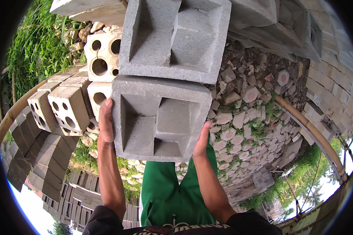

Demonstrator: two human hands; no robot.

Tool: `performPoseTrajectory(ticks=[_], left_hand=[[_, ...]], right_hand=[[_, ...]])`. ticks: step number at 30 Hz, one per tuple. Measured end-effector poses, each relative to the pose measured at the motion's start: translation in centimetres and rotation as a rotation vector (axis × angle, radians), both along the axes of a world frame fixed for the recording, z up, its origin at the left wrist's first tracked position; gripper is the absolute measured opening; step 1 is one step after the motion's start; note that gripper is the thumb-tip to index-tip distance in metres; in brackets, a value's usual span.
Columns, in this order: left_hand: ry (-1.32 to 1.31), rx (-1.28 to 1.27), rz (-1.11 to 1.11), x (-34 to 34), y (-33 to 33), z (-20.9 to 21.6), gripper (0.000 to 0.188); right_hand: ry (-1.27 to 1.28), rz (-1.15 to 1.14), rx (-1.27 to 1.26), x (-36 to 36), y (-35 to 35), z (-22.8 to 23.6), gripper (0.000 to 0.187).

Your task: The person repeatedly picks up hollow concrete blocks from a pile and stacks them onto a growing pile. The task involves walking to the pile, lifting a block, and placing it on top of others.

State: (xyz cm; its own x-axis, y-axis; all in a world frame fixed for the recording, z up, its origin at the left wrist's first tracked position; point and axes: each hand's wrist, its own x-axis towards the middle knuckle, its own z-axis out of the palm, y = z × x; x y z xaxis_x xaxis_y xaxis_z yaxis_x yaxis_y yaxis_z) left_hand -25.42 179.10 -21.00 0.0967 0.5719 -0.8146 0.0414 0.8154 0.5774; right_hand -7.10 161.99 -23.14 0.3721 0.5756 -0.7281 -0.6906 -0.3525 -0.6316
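Note:
A grey concrete ventilation block [182, 117] with sloped recesses is held between my two hands. My left hand [105, 121] presses on its left side, thumb up near the upper corner. On the opposite side my right hand [201, 141] grips lower down, fingers mostly hidden behind or under the block. The block's far edge meets, or nearly meets, another grey ventilation block [153, 47] of the same kind just beyond it. I cannot tell whether the two touch.
Pale blocks with round holes [108, 58] stand stacked at the left, with more perforated blocks [72, 105] beside them. More grey blocks [255, 15] are piled at the far right. Hexagonal pavers [239, 139] and rubble [239, 74] cover the ground. A bamboo pole [310, 127] runs along the right.

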Motion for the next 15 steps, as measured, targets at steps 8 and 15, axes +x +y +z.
performPoseTrajectory(ticks=[8,15], left_hand=[[0.067,-0.044,-0.013,0.4,0.5,0.2,0.060],[-0.142,-0.143,0.064,0.5,1.1,-0.1,0.071]], right_hand=[[0.068,0.017,0.061,1.3,1.4,-0.9,0.072],[0.100,0.026,0.102,1.4,2.3,-0.3,0.073]])
